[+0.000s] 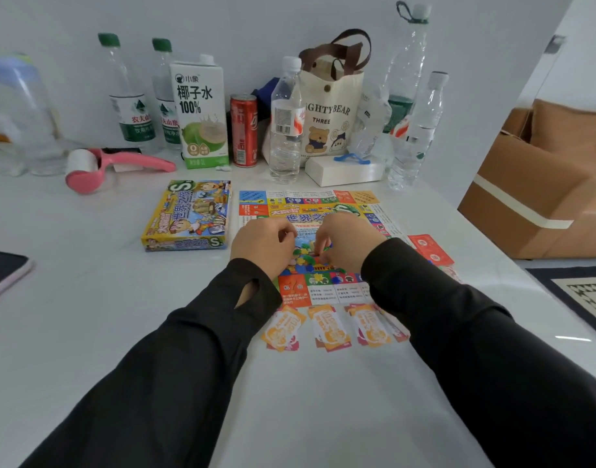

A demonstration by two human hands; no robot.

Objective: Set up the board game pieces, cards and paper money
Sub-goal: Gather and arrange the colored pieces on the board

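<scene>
A colourful paper game board (pixel 310 204) lies flat on the white table. A cluster of small green, yellow and blue plastic pieces (pixel 306 253) sits at its centre. My left hand (pixel 261 243) and my right hand (pixel 345 241) hover over the cluster with fingers curled; my right fingertips pinch into the pieces. What my left fingers hold is hidden. Three small stacks of orange paper money (pixel 330 327) lie below the board. Red cards (pixel 429 248) rest at its right edge. The game box (pixel 188 214) lies left of the board.
Along the wall stand water bottles (pixel 286 119), a coconut water carton (pixel 200 113), a red can (pixel 244 130), a tote bag (pixel 332 106) and a white box (pixel 343 170). A pink lint roller (pixel 114 165) lies back left, a phone (pixel 3 273) at the left edge. A brown sofa (pixel 542 184) is right.
</scene>
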